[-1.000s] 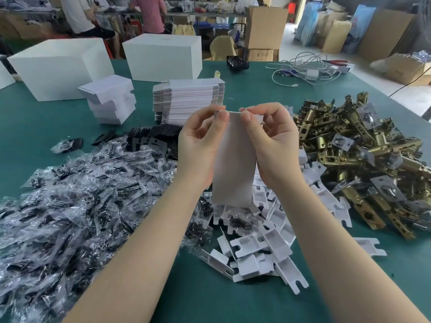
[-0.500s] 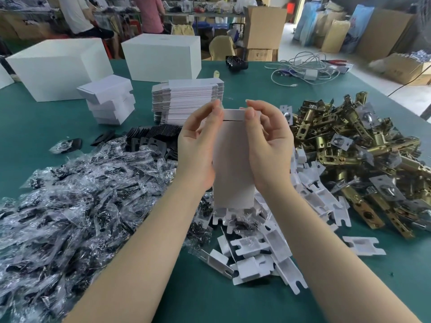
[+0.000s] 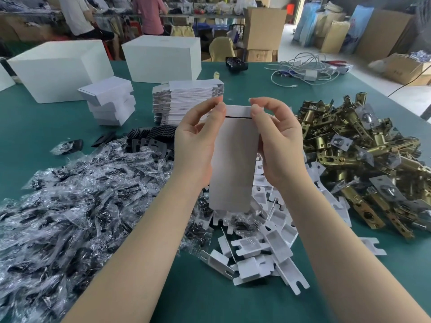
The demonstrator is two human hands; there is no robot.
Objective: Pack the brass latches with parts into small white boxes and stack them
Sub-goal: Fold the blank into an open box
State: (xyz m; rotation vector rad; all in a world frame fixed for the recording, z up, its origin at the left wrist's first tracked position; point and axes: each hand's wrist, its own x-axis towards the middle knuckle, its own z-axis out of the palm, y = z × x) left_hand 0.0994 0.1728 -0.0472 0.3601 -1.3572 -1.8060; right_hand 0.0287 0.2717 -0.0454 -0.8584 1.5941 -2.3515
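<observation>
The left hand (image 3: 194, 145) and the right hand (image 3: 278, 145) grip together one small white box (image 3: 233, 159) upright above the green table (image 3: 35, 127), thumbs pressing on its top flap, between the bagged parts (image 3: 77, 201) and the heap of brass latches (image 3: 363, 157).

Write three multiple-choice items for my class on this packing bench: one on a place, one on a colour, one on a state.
1. Where does the pile of brass latches lie?
A. person's right
B. person's left
C. on the floor

2. What colour is the table top?
A. red
B. teal green
C. yellow

3. How is the small white cardboard box held?
A. by neither hand
B. left hand alone
C. both hands, right hand included

Answers: 1 A, the latches are heaped right of the arms. 2 B, green shows between the piles. 3 C, fingers pinch its top flap from both sides.
</observation>
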